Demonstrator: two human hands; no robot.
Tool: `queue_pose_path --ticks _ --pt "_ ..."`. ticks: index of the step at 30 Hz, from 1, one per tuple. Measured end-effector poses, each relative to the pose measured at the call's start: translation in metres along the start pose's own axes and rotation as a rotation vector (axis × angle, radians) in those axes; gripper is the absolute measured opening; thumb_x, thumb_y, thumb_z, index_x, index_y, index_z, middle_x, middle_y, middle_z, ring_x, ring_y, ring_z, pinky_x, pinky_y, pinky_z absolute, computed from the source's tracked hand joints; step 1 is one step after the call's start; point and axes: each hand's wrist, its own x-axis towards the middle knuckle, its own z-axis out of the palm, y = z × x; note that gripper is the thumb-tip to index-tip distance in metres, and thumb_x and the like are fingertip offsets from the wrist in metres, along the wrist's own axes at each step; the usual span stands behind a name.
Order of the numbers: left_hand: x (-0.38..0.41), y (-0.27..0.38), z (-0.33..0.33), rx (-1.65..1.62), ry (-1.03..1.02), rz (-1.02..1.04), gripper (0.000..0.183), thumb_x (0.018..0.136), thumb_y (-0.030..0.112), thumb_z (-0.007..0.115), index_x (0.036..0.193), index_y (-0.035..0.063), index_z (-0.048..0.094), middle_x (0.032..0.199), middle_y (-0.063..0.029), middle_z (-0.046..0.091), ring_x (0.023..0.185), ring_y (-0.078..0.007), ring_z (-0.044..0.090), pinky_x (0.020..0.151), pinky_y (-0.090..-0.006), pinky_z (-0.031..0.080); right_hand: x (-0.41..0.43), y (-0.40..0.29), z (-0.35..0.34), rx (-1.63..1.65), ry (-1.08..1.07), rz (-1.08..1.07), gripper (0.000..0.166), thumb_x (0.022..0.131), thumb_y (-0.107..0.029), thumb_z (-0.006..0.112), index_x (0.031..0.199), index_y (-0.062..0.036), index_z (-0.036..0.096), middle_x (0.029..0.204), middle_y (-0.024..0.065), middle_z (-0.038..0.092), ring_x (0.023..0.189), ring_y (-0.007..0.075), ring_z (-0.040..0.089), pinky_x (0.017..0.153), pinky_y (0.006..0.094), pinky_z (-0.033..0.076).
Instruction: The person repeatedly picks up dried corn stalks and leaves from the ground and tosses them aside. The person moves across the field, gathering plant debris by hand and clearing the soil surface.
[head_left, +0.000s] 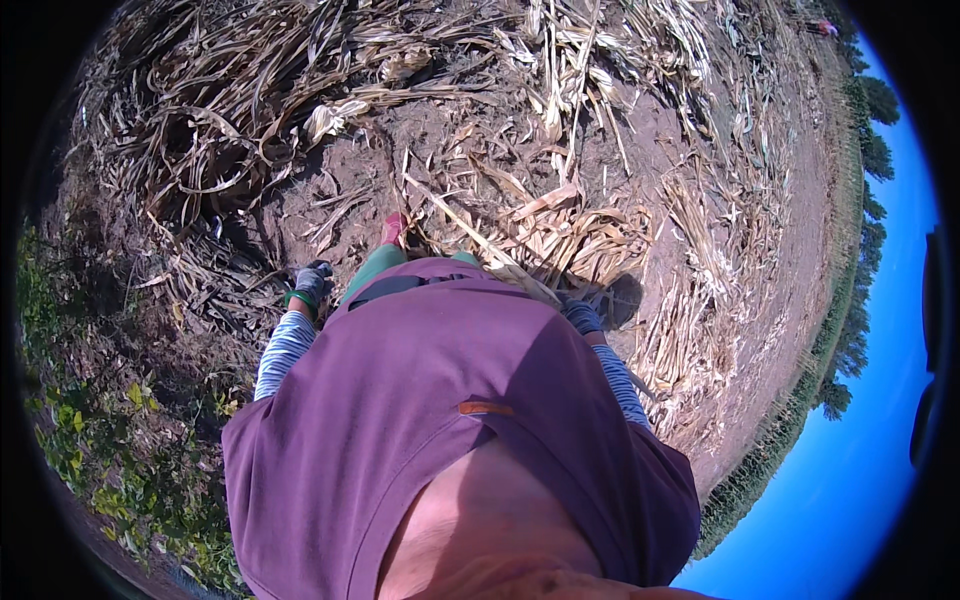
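My left hand (310, 282), in a grey glove with a green band at the wrist, hangs beside my left leg above dry stalks. Its fingers are bent, and nothing is plainly seen in them. At the other side my right hand (580, 313), also gloved, is by the lower end of a long dry corn stalk (480, 238); its fingers are partly hidden by my purple shirt. The stalk slants across the ground before my legs. Close to it lies a heap of dry corn leaves and husks (592, 241).
Piled dry corn stalks (217, 97) cover the ground at the upper left. More stalks (697, 232) lie in a row at the right. Green leafy plants (97, 465) grow at the lower left. A strip of standing plants and trees borders the field; a small distant figure (823, 28) may be a person.
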Motion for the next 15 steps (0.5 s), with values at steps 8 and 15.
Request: queue_pose_path --ticks 8,15 --pt "0.007 0.008 -0.002 -0.022 -0.021 -0.018 0.020 0.088 0.019 0.053 0.105 0.0097 0.057 0.078 -0.0041 0.060 0.046 -0.0158 0.052 0.039 -0.0284 0.043 0.060 -0.084 -0.070 -0.056 0.101 -0.168 0.037 0.087 -0.015 0.035 0.120 -0.0068 0.050 0.109 0.0200 0.058 0.101 0.0327 0.057 0.084 0.0421 0.045" --pt "0.007 0.019 -0.007 -0.040 -0.035 0.014 0.019 0.088 0.018 0.053 0.104 0.0083 0.058 0.077 -0.0053 0.061 0.045 -0.0162 0.053 0.039 -0.0284 0.044 0.043 0.038 -0.037 0.116 -0.019 0.412 0.041 0.086 -0.023 0.041 0.124 -0.0087 0.047 0.115 0.0220 0.054 0.104 0.0338 0.056 0.087 0.0418 0.044"
